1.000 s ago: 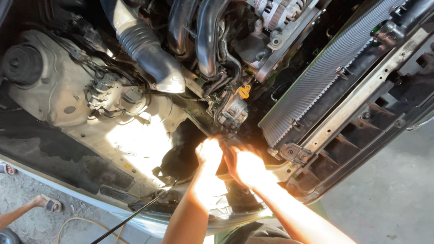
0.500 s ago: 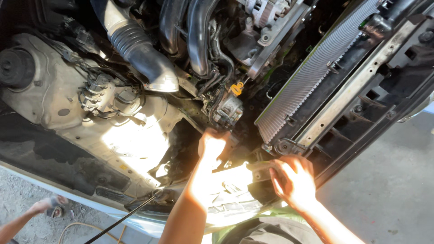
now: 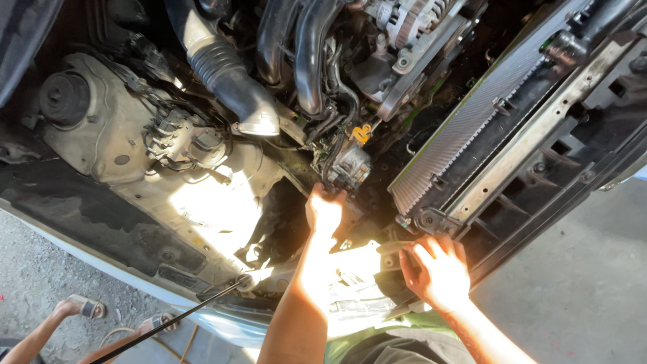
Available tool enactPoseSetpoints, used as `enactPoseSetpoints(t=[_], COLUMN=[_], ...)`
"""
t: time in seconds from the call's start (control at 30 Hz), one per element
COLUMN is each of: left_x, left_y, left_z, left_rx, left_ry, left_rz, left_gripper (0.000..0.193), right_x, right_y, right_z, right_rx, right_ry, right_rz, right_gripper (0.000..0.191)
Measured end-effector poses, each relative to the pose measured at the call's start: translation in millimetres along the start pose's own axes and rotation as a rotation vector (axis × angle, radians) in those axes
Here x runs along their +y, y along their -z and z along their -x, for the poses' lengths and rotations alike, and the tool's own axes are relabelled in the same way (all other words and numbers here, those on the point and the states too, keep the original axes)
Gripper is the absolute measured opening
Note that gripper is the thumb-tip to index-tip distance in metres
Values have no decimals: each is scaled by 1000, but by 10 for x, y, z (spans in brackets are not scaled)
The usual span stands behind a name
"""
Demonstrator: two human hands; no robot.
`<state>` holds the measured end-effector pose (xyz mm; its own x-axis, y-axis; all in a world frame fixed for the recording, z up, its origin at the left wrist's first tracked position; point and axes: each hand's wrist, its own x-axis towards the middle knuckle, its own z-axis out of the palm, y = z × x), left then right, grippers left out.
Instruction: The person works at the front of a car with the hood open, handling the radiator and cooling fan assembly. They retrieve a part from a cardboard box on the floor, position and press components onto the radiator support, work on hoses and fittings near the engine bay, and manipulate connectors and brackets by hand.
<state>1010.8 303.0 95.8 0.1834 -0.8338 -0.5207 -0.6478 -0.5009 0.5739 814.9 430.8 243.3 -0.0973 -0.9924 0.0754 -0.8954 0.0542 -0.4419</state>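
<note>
Head view shows the left hand [image 3: 325, 212] reaching deep into the engine bay, fingers curled against a grimy grey metal engine part [image 3: 348, 166] below a yellow dipstick handle [image 3: 361, 133]. Right hand [image 3: 437, 271] presses spread fingers on the front edge beside the radiator [image 3: 465, 131].

Engine bay, periphery.
Ribbed black rubber intake hose [image 3: 226, 74], finned silver radiator [image 3: 465, 138], yellow dipstick handle [image 3: 362, 133], thin black prop rod [image 3: 168, 320].

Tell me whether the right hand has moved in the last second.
Yes. The right hand left the left hand below the yellow dipstick handle and now grips the front edge beneath the radiator.
</note>
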Motion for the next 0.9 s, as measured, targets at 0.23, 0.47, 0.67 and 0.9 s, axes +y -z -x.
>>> enactPoseSetpoints(t=[0.23, 0.47, 0.67, 0.9], left_x=[-17, -54, -147, -106], left_y=[47, 103, 139, 218], left_z=[-17, 8, 53, 107], left_rx=[-4, -15, -7, 32], left_ry=[22, 39, 122, 105], left_rz=[-82, -54, -11, -69], left_gripper=[52, 48, 36, 31], right_x=[-10, -77, -103, -152], right_y=[-16, 8, -47, -9], right_z=[18, 30, 68, 66], right_rx=[0, -30, -48, -37], right_ry=[15, 29, 43, 37], right_rz=[7, 15, 15, 2], right_gripper=[15, 13, 13, 13])
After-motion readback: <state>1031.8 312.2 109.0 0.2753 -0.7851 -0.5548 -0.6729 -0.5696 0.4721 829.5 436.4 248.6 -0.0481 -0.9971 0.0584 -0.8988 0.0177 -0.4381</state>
